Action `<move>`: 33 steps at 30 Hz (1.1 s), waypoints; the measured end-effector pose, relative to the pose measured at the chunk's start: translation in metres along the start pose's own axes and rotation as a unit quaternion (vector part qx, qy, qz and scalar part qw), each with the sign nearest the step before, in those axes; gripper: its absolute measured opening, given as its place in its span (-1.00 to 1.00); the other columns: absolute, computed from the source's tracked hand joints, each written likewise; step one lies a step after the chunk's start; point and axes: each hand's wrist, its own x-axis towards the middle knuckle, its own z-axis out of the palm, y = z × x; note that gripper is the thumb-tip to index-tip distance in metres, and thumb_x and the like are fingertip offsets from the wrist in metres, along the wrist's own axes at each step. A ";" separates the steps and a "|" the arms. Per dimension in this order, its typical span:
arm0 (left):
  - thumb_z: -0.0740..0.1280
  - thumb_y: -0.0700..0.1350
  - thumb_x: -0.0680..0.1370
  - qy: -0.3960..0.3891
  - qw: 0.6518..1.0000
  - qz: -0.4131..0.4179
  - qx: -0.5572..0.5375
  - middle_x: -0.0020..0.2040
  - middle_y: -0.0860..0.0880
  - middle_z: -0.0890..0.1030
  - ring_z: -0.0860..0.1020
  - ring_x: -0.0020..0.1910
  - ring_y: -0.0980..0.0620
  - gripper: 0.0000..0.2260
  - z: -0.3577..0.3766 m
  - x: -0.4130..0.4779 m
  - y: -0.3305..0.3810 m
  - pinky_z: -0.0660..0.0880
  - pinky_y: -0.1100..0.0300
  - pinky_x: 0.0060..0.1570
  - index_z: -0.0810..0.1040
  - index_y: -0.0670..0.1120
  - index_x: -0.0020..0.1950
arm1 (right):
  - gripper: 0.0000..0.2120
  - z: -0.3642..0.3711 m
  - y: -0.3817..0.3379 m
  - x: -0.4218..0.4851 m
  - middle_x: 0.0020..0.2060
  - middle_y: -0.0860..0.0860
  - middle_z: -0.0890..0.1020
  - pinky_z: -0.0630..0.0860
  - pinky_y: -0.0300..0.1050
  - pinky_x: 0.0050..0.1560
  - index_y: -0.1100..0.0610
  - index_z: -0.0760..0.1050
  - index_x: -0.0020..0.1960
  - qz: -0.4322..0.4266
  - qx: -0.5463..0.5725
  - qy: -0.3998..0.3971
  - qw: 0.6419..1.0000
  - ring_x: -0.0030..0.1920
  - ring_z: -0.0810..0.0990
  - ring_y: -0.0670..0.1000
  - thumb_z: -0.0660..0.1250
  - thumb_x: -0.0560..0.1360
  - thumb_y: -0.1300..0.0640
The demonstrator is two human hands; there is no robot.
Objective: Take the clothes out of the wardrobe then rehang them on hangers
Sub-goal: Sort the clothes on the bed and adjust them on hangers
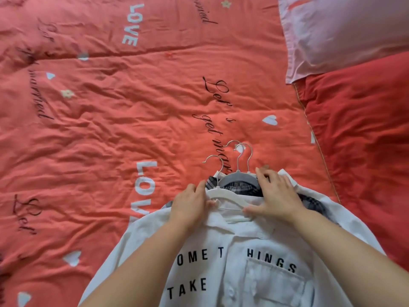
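Home bedroom: printed quilt [155,96], pillow [345,32].

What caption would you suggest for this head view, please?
Left hand and right hand rest on a white shirt on a white hanger, atop plaid clothes on a coral bedspread.

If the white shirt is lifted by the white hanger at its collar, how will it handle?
Probably floppy: the white shirt lies creased and draped over the plaid garment beneath. Likely light, being thin fabric. The white hanger looks rigid, so it should carry the shoulders.
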 end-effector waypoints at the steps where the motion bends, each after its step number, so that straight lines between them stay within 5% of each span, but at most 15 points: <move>1: 0.15 0.08 0.60 -0.001 1.000 0.001 -0.009 0.24 -0.13 0.39 0.43 0.20 -0.17 -0.47 -0.002 -0.004 0.000 0.30 0.05 0.15 0.08 -0.03 0.51 | 0.06 0.000 -0.001 -0.003 0.42 0.08 0.16 -0.02 0.02 0.47 0.08 -0.09 0.53 -0.005 0.004 0.011 1.000 0.43 0.12 0.09 0.32 0.27 -0.40; 13: 0.30 -0.05 0.53 0.168 0.983 0.056 -0.048 0.22 -0.11 0.50 0.48 0.15 -0.20 -0.47 -0.060 -0.079 -0.047 0.35 0.02 0.03 0.24 0.02 0.48 | -0.02 -0.019 -0.076 -0.060 0.18 0.10 0.33 0.27 -0.01 0.29 0.07 0.15 0.49 -0.044 0.077 0.163 0.983 0.24 0.32 0.13 0.40 0.22 -0.33; 24: 0.34 -0.11 0.47 0.300 0.940 0.050 -0.155 0.03 -0.17 0.57 0.55 -0.02 -0.25 -0.53 -0.107 -0.240 -0.193 0.40 -0.05 -0.02 0.41 -0.07 0.38 | -0.08 -0.018 -0.268 -0.145 0.04 0.15 0.43 0.49 0.12 0.03 0.12 0.35 0.40 -0.141 0.051 0.272 0.951 -0.01 0.47 0.20 0.41 0.15 -0.29; 28: 0.32 -0.08 0.45 0.321 0.932 0.054 -0.157 0.10 -0.16 0.58 0.56 0.04 -0.22 -0.52 -0.123 -0.305 -0.263 0.41 -0.05 0.00 0.41 -0.07 0.38 | -0.08 -0.010 -0.354 -0.182 0.11 0.11 0.38 0.47 0.12 0.07 0.11 0.33 0.41 -0.170 0.038 0.289 0.941 0.03 0.45 0.17 0.45 0.15 -0.26; 33: 0.31 -0.05 0.37 0.363 0.920 0.065 -0.134 -0.10 -0.13 0.61 0.60 -0.18 -0.22 -0.51 -0.162 -0.376 -0.343 0.48 -0.07 -0.18 0.50 -0.11 0.30 | -0.06 -0.010 -0.457 -0.221 0.06 0.18 0.44 0.43 0.14 0.13 0.16 0.36 0.39 -0.189 0.050 0.329 0.924 0.05 0.46 0.22 0.57 0.13 -0.17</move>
